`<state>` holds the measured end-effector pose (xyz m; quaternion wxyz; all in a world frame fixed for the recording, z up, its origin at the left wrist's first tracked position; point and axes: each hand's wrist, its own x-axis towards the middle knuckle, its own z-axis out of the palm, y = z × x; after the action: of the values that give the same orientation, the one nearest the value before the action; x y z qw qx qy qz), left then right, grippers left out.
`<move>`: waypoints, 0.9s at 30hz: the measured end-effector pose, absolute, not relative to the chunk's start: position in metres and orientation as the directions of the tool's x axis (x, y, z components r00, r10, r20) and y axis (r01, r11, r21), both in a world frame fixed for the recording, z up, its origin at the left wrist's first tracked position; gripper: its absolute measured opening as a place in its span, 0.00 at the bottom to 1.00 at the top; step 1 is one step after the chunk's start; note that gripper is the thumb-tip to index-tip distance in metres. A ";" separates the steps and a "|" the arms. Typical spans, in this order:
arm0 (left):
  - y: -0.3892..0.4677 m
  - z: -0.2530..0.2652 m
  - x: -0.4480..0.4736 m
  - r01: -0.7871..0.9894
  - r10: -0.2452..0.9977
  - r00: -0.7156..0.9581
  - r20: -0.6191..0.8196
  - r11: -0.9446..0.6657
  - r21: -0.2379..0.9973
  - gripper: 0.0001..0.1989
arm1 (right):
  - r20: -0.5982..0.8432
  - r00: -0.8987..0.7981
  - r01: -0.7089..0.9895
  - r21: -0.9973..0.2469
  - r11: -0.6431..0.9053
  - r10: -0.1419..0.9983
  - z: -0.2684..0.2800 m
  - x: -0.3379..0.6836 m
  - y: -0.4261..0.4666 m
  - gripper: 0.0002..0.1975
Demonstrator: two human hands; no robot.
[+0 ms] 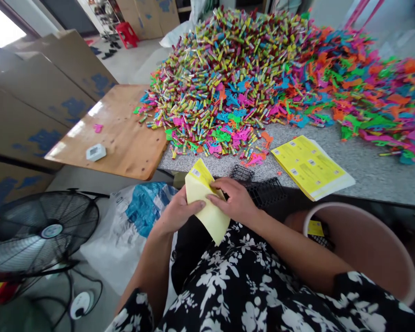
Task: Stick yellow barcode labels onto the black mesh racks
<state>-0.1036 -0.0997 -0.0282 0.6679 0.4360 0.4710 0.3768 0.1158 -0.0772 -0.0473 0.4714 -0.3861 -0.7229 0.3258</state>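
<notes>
The speckled grey table [280, 136] bears a broad heap of small labelled tubes [235, 50] and bright plastic toy pistols [359, 92], so the paper is best handled clear of it, over the lap [221, 286]. The yellow printed sheet [212, 216], held there just off the table's near edge, calls for a light, even grip: it seems thin and bows, so hard pressure would likely crease it. The left hand [176, 212] pinches its left edge, thumb flat on the pale side; the right hand [237, 198] pinches the opposite edge between thumb and bent forefinger. Steadying with the left while the right works the edge should keep the corners square.

On the table, a stack of similar sheets [307, 168] shows bright yellow with dark printed blocks. The held one is mostly pale, stronger yellow at the top, with a small white printed patch; whether it is one layer or several, I cannot tell.
</notes>
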 end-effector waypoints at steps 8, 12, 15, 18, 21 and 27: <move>-0.101 -0.021 -0.105 -0.012 0.906 0.301 -0.297 0.315 0.949 0.33 | 0.337 -0.165 0.193 -0.911 0.366 0.927 -0.043 0.122 -0.074 0.10; -0.103 -0.016 -0.100 0.029 0.915 0.271 -0.299 0.303 0.952 0.31 | 0.434 -0.216 0.239 -0.845 0.478 0.875 -0.040 0.119 -0.077 0.12; -0.103 -0.015 -0.098 0.056 0.908 0.284 -0.308 0.304 0.951 0.25 | 0.395 -0.202 0.257 -0.862 0.438 0.896 -0.040 0.115 -0.079 0.10; -0.102 -0.020 -0.097 0.026 0.927 0.253 -0.278 0.280 0.960 0.22 | 0.303 -0.194 0.187 -0.922 0.338 0.933 -0.038 0.114 -0.079 0.08; -0.102 -0.026 -0.095 -0.061 0.931 0.216 -0.293 0.312 0.948 0.24 | 0.199 -0.199 0.110 -0.969 0.223 0.960 -0.037 0.116 -0.077 0.08; -0.104 -0.030 -0.091 -0.201 0.921 0.198 -0.335 0.373 0.906 0.26 | 0.293 -0.218 0.117 -0.939 0.323 0.931 -0.038 0.117 -0.077 0.10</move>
<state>-0.0907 -0.1044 -0.0303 0.6764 0.3761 0.4784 0.4150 0.1174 -0.0771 -0.0377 0.4810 -0.3995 -0.6559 0.4230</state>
